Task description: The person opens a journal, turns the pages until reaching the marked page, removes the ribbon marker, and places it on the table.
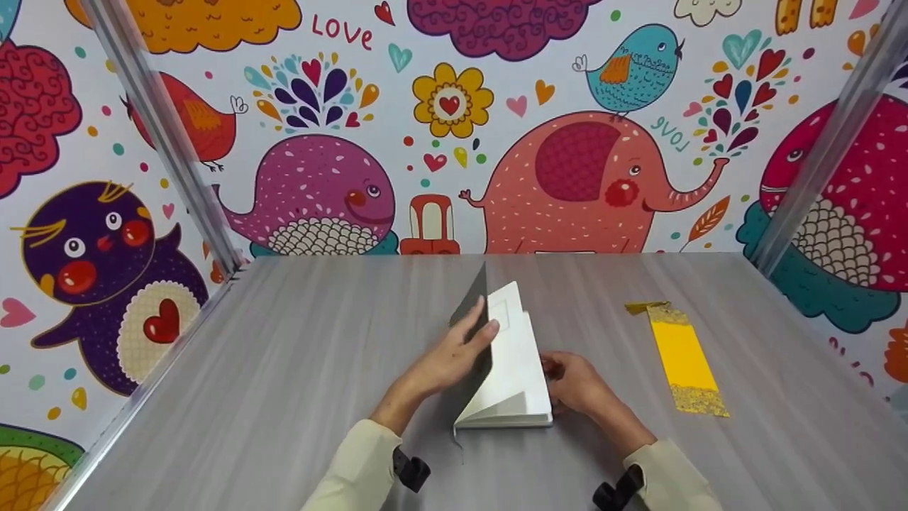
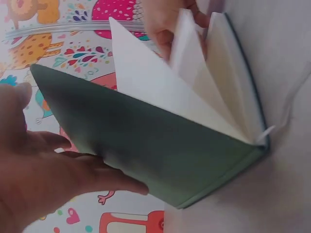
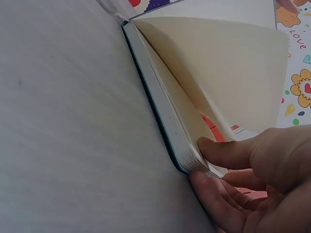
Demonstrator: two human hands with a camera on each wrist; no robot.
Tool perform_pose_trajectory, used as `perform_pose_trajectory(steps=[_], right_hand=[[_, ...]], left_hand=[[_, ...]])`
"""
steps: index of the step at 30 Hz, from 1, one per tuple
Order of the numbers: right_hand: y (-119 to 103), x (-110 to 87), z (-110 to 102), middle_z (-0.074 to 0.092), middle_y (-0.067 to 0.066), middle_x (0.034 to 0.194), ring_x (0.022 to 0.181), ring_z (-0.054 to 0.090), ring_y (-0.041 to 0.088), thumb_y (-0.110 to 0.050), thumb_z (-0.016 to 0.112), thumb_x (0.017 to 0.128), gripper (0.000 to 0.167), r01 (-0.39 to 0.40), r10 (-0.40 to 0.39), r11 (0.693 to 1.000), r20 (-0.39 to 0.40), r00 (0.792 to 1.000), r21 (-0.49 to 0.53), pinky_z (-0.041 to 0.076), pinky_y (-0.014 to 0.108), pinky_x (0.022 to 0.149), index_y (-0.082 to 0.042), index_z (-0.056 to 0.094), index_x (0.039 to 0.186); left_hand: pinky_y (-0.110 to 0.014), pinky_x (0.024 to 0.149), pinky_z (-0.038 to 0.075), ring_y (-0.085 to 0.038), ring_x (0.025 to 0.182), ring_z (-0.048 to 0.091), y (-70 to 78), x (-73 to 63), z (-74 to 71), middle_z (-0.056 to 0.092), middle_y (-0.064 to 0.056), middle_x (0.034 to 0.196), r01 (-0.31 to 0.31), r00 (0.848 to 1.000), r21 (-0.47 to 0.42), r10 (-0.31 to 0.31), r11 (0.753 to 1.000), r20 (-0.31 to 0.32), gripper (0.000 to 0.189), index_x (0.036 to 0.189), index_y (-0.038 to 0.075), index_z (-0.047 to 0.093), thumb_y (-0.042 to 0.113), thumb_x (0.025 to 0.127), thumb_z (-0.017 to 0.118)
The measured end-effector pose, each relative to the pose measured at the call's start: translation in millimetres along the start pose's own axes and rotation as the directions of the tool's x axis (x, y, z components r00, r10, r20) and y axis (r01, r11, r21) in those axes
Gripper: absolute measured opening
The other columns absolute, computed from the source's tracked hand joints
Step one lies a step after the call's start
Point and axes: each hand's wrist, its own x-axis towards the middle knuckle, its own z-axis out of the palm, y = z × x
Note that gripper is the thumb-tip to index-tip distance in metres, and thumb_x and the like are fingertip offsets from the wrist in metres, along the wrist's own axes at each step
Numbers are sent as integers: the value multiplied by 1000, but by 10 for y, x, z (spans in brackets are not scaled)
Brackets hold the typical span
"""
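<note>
A notebook with a dark green cover [image 2: 121, 126] and off-white pages [image 1: 521, 362] lies partly open on the table, its front cover raised steeply on the left. My left hand [image 1: 454, 355] supports that cover, with straight fingers [image 2: 112, 179] against its outer face. At the right edge, my right hand [image 3: 262, 179] pinches the page block, thumb on top and fingers below. Some loose leaves [image 3: 233, 68] stand fanned up between cover and block. A thin ribbon [image 1: 457, 438] trails from the near end of the spine.
On the right lies a yellow strip [image 1: 684, 355] with gold glitter ends and a gold tie at its far end. The grey table [image 1: 298, 397] meets a brightly patterned wall [image 1: 454, 42] at the back. Metal posts [image 1: 159, 135] stand at both sides.
</note>
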Motion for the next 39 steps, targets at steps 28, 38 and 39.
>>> perform_pose_trajectory(steps=[28,38,39], right_hand=[[28,11,-50,68,9,98,80,58,17,9,65,84,46,-1,0,1000,48,999,10,56,33,57,-2,65,129],[56,15,-70,68,10,95,76,58,16,7,66,82,43,61,-63,998,87,994,17,54,31,54,-2,68,124],[59,12,-75,68,10,95,76,59,15,7,66,83,43,67,-69,997,94,993,21,55,32,54,-2,67,124]], left_hand=[[-75,117,2,-46,155,3,-226,118,531,7,-13,170,65,976,445,-150,893,159,77,161,23,22,65,99,41],[-75,117,0,-45,156,-2,-198,125,600,5,-13,170,81,952,566,-232,821,200,79,162,25,20,66,98,44],[-75,117,1,-45,156,-2,-198,128,600,5,-13,170,82,951,568,-235,819,201,79,161,25,20,65,98,44]])
